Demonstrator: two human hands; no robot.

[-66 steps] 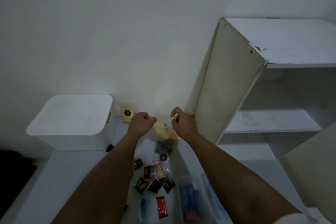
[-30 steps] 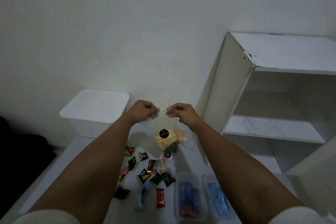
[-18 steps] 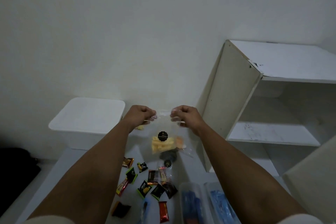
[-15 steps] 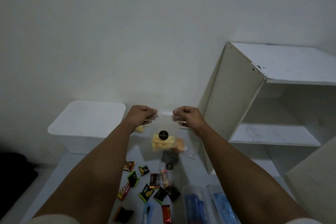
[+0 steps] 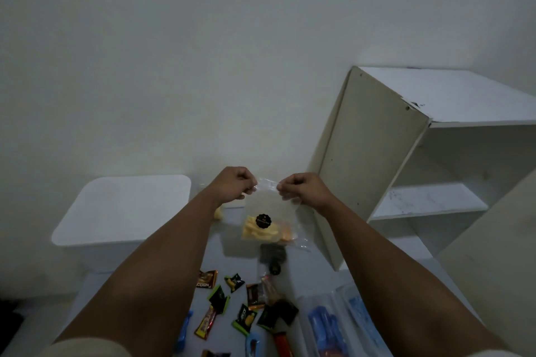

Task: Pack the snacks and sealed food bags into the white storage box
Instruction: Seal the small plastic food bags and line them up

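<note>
Both hands up over the table (image 5: 232, 255), holding one clear zip bag (image 5: 268, 217) by its top edge. My left hand (image 5: 232, 186) pinches the left end of the seal strip, fingers curled tight; my right hand (image 5: 301, 189) pinches the right end the same way. The bag hangs straight down between them, off the surface, with yellow snack pieces and something orange pooled at the bottom under a round black sticker. The seal line runs left to right between my fists. I can't tell whether the zip is fully closed.

The white storage box (image 5: 124, 211) sits to the left and slightly below the bag, just beyond my left forearm, against the wall. Its lid looks closed, so I read this as pre-drop: the bag goes nowhere until that lid is off.

Key relation: the box lies left of the bag, so the left hand is the nearer one. My call is the right hand keeps the bag while the left frees up for the lid.

Small foil snack packets (image 5: 246, 304) are scattered on the table near me, below the bag. Dark sealed pouch (image 5: 272, 255) lies directly under it. Clear packs with blue contents (image 5: 333, 324) are at lower right. White shelf unit (image 5: 406, 159) stands to the right, not in the path.

Risk: thin film, two-point pinch; one-handed it will swing.
</note>
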